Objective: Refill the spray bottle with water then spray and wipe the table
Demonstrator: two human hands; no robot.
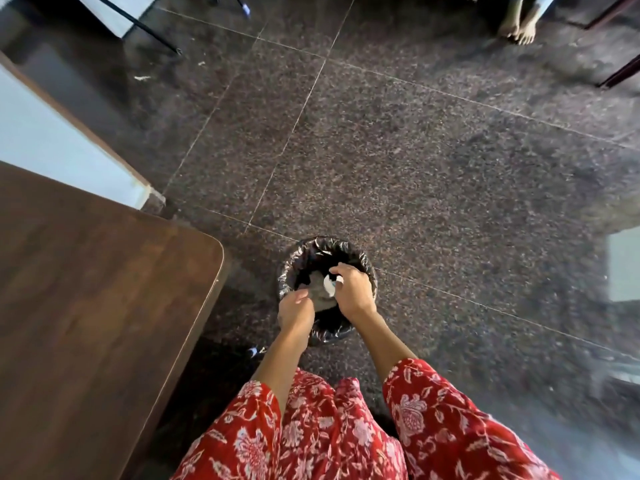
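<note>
Head view, looking down: both hands over a black-lined bin [313, 251] on a speckled floor. Right hand [353, 289] grasps a small white and blue object [330, 284]; left hand [296, 311] loosely curled beside it. Wooden table [86, 289] left of bin.

The bin [322, 251] stands on open floor [433, 161], with clear room beyond it and to its right; the table [86, 306] corner crowds its left side, and both hands already fill the bin's mouth
</note>
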